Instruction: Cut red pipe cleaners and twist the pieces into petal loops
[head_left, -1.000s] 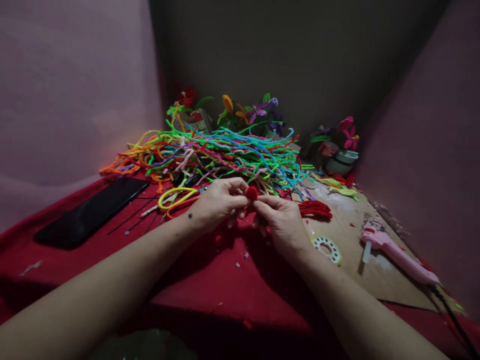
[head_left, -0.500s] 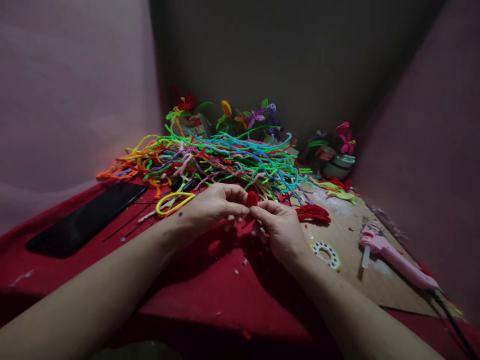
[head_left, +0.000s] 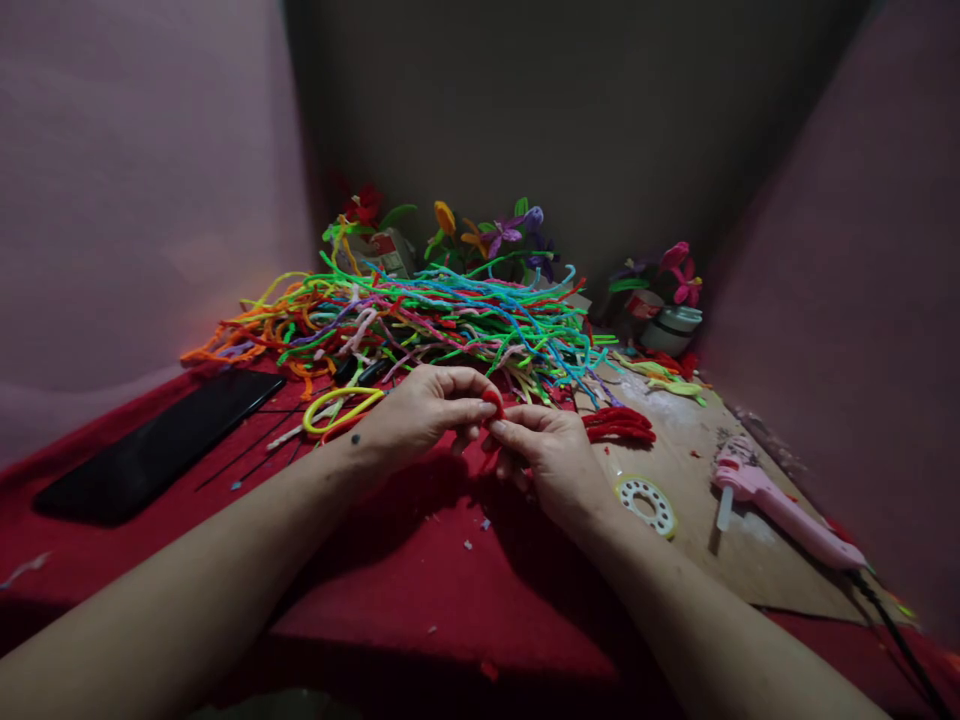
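Observation:
Between my two hands is a red pipe cleaner point(head_left: 492, 400), bent into a small curl. My left hand point(head_left: 439, 405) pinches it from the left with thumb and forefinger. From the right, my right hand point(head_left: 544, 445) pinches its lower part; the other fingers are curled beneath and partly hidden. Both hands are held above the red tablecloth point(head_left: 420, 590). Just right of my right hand lies a bundle of red pipe cleaners point(head_left: 621, 425). Yellow-handled scissors point(head_left: 341, 410) lie left of my left hand.
A heap of colourful pipe cleaners point(head_left: 442, 315) spreads across the back. A black phone point(head_left: 161, 445) and thin dark sticks lie left. On the cardboard point(head_left: 757, 560) at right are a pink glue gun point(head_left: 787, 510) with a cord and a white tape spool point(head_left: 646, 505). Pipe-cleaner flowers point(head_left: 501, 232) stand behind.
The red pipe cleaner's rounded end has turned and now shows as a narrower curl between the fingers. The whole view has shifted slightly; both hands keep their pinch.

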